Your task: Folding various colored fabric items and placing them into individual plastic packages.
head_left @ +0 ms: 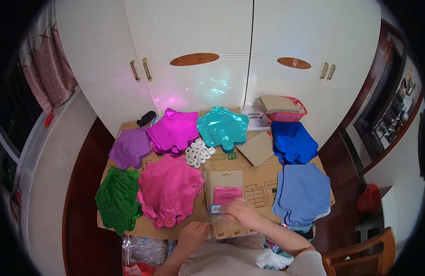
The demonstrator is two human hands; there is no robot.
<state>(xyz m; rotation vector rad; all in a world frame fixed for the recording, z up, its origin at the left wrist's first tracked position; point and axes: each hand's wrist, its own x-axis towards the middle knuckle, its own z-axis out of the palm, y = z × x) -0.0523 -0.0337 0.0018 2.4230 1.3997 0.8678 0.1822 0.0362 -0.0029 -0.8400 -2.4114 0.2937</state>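
- The right hand (242, 212) lies flat on a clear plastic bag (227, 202), fingers spread over its lower part. It presses down and does not grip.
- The left hand (192, 233) is at the bag's lower left corner, fingers curled in. It seems to pinch the bag's edge, but I cannot tell for sure.
- The bag lies on the near middle of the cardboard sheet (256, 177), right in front of the person. Inside it are a brown card and a folded pink piece (227, 194).
- Just left of the bag is a pile of pink foil balloons (170, 188). Next to that is a green pile (118, 198).
- To the right of the bag is a light blue pile (303, 193), with a dark blue pile (293, 141) behind it.
- Farther back lie a purple pile (129, 147), a magenta pile (174, 131) and a teal pile (223, 127).
- A bunch of small white rolls (198, 152) sits between the magenta and teal piles.
- A red basket (290, 112) stands at the back, near the white cupboard doors (212, 55).
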